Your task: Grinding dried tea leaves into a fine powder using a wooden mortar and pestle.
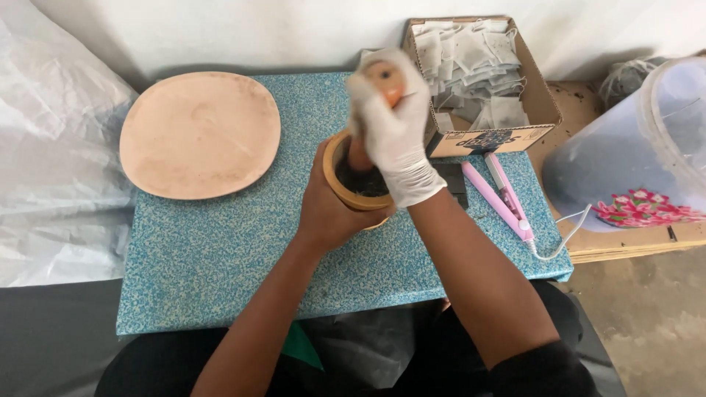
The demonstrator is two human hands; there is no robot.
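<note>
Head view, looking down on a blue-and-cream speckled worktop [220, 265]. At centre stands a small round wooden mortar [358, 192] with a tan rim, holding a dark, coarse material whose nature cannot be made out at this resolution. The bare left hand [331, 209] is wrapped around the mortar's near-left wall, gripping it. The right hand [393, 125], in a white disposable glove, is clenched around the upper shaft of an orange-brown wooden pestle [384, 77]; the pestle is tilted slightly, its rounded top showing above the glove and its lower end down inside the mortar. The glove and pestle top are blurred.

To the left, well apart from the mortar, lies a flat, pale terracotta-coloured round plate [200, 134] on the worktop. Behind the right hand, at the far right edge of the worktop, sits an open brown cardboard box [543, 95] filled with small white paper sachets [471, 62]. Just in front of the box lies a slim pink handheld sealing tool [500, 192] with a white cord [562, 239] trailing off the edge. Further right, off the worktop, stands a large translucent plastic tub [632, 140] with a floral band, dark contents dimly visible through its wall.
</note>
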